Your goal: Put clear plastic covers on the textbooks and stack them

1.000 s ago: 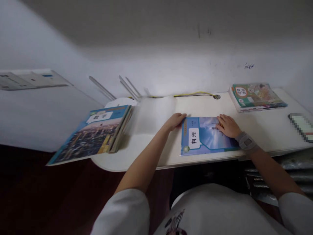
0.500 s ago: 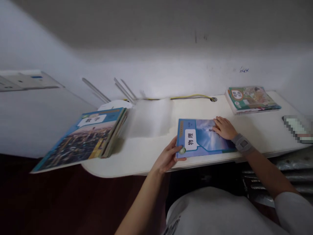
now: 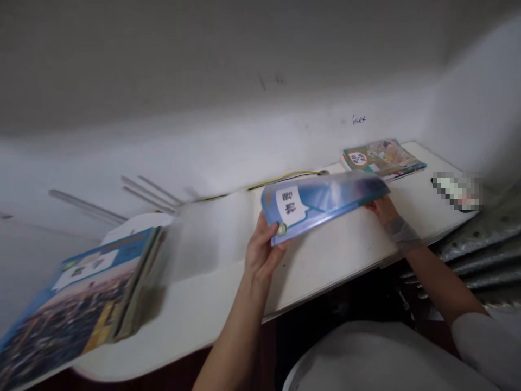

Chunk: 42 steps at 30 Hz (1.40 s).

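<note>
A blue physics textbook (image 3: 321, 203) is raised off the white desk, tilted and slightly bent, between my two hands. My left hand (image 3: 264, 244) pinches its lower left corner, thumb on the cover. At the book's right end, my right hand (image 3: 380, 209) grips from beneath, its fingers partly hidden by the cover. Left of the book, clear plastic sheets (image 3: 199, 244) lie on the desk, reaching to a stack of textbooks topped by a blue maths book (image 3: 93, 293).
The white desk (image 3: 317, 271) runs along the wall. Another pile of books (image 3: 382, 157) sits at the back right, near a pixelated phone-like object (image 3: 456, 191). A yellow cable (image 3: 280, 178) and a white router-like device with antennas (image 3: 138, 221) are at the back.
The physics textbook has come up off the desk and tilted. My right hand went from lying on its cover to gripping its right end from below. The view has turned.
</note>
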Each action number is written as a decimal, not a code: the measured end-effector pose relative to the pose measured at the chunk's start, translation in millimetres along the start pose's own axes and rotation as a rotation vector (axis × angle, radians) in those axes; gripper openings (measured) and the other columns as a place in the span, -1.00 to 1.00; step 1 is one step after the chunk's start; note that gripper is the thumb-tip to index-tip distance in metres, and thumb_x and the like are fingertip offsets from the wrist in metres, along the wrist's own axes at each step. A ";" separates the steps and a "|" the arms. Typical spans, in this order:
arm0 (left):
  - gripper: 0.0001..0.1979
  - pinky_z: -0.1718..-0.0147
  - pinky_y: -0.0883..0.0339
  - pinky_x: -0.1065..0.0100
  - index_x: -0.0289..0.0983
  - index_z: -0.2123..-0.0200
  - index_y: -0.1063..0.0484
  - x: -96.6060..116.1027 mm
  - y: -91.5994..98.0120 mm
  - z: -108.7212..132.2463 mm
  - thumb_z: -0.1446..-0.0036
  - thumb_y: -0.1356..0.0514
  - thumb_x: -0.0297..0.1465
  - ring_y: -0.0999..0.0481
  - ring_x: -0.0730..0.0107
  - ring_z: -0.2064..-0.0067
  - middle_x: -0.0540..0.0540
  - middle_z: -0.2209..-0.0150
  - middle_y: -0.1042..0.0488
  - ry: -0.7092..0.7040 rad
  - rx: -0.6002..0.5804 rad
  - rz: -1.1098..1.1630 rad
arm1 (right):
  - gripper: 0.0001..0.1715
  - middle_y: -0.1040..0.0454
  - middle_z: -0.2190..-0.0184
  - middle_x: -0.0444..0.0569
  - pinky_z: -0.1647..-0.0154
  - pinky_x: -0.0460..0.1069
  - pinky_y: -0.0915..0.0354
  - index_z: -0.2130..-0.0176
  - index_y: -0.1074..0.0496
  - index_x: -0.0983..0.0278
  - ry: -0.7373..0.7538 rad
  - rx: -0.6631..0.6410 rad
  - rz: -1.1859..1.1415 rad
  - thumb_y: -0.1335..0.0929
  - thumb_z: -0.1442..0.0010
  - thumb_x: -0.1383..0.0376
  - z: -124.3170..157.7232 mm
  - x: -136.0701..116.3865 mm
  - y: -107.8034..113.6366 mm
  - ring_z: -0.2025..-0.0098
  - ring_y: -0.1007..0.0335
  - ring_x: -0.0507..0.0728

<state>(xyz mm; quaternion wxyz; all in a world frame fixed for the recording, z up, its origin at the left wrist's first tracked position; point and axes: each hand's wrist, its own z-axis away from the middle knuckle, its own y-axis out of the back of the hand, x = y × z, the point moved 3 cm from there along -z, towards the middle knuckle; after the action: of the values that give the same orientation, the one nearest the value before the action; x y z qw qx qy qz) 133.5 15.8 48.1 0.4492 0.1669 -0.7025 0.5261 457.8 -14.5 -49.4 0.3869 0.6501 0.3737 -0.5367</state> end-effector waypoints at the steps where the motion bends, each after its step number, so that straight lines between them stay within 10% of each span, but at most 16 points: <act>1: -0.38 0.45 -0.52 0.57 -0.05 -0.15 -0.28 -1.9 -14.3 -19.7 -0.03 -0.24 -0.58 -0.60 0.41 0.26 -0.02 0.03 -0.53 -0.012 -0.021 0.015 | -0.58 -0.55 0.40 0.01 0.18 0.04 -0.39 0.32 -0.45 0.29 0.005 0.002 0.032 -0.22 -0.24 0.03 0.0 1.5 -1.7 0.31 -0.49 0.09; 8: -0.35 0.34 -0.56 0.38 0.12 -0.18 -0.17 -66.5 -121.6 -165.7 -0.13 -0.11 -0.62 -0.58 0.50 0.33 0.04 0.00 -0.50 0.065 -0.166 0.057 | -0.82 -0.53 0.43 -0.09 0.19 -0.02 -0.27 0.42 -0.44 0.23 0.112 0.000 0.294 -0.28 -0.14 0.26 3.5 -1.1 -18.5 0.31 -0.41 0.09; 13: -0.36 0.27 -0.55 0.33 0.08 -0.16 -0.17 -141.6 -143.0 -218.0 -0.11 -0.13 -0.64 -0.58 0.48 0.28 0.03 0.06 -0.51 0.295 0.035 -0.081 | -0.81 -0.54 0.42 -0.10 0.25 -0.04 -0.25 0.39 -0.44 0.22 0.169 -0.006 0.408 -0.26 -0.18 0.30 4.5 -4.2 -22.9 0.34 -0.40 0.08; 18: -0.35 0.31 -0.57 0.27 -0.03 -0.16 -0.13 -173.8 -133.8 -228.4 -0.07 -0.17 -0.65 -0.58 0.36 0.21 -0.08 0.00 -0.46 0.373 0.114 -0.169 | -0.81 -0.54 0.43 -0.09 0.31 -0.05 -0.26 0.38 -0.46 0.21 0.199 -0.004 0.483 -0.26 -0.18 0.32 2.8 -2.9 -26.0 0.38 -0.38 0.08; 29: -0.45 0.23 -0.52 0.20 -0.24 -0.14 -0.16 -172.6 -126.8 -226.9 -0.07 -0.18 -0.57 -0.59 0.22 0.16 -0.24 0.00 -0.48 0.288 0.075 -0.541 | -0.81 -0.54 0.41 -0.08 0.30 -0.06 -0.25 0.34 -0.46 0.22 0.218 -0.026 0.539 -0.26 -0.22 0.32 3.4 -4.9 -29.8 0.38 -0.38 0.07; 37: -0.25 -0.25 0.12 -0.10 -0.38 -0.24 -0.09 -158.3 -124.2 -212.9 0.00 -0.29 -0.49 0.06 -0.23 -0.36 -0.52 -0.32 0.02 0.059 0.102 -0.967 | -0.79 -0.55 0.40 -0.06 0.27 -0.05 -0.28 0.33 -0.46 0.23 0.224 -0.032 0.588 -0.24 -0.23 0.31 1.7 -3.7 -28.2 0.35 -0.43 0.08; 42: -0.44 -0.25 0.05 -0.02 -0.36 -0.21 -0.18 -138.8 -121.5 -190.8 -0.17 -0.19 -0.36 -0.03 -0.12 -0.34 -0.44 -0.31 -0.03 -0.237 -0.156 -1.399 | -0.76 -0.57 0.35 -0.03 0.23 -0.03 -0.31 0.27 -0.46 0.27 0.248 -0.046 0.603 -0.22 -0.24 0.30 1.6 -0.8 -25.3 0.30 -0.46 0.11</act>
<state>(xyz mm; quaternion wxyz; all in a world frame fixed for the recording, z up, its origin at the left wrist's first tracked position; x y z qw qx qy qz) 381.4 105.0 15.8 0.6128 0.6018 -0.5105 0.0411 434.2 -5.4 -51.4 0.4946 0.7829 0.2208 -0.3062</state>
